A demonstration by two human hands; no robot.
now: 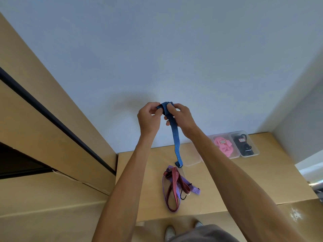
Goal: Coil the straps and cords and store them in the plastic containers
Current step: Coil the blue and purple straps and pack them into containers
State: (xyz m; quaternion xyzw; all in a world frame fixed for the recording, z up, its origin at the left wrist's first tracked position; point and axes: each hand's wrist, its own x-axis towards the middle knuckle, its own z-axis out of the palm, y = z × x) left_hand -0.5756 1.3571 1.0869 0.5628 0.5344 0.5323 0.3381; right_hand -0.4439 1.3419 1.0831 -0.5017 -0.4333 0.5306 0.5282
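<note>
A blue striped strap (175, 137) is held up in front of the wall, its top end looped between both hands. My left hand (149, 119) pinches the loop from the left. My right hand (180, 117) grips the wound part, with the strap wrapped over its fingers. The free end hangs down to a dark hook just above the table (145, 186). A red striped strap (173, 187) and a purple strap (189, 185) lie tangled on the table below. An empty clear container (193, 160) sits behind them, partly hidden by my right forearm.
At the table's back right stand a clear container of pink straps (225, 145) and one of black cords (244, 143). A tan cabinet (43, 137) runs along the left. The white wall is close behind the table. My shoes show at the table's front edge.
</note>
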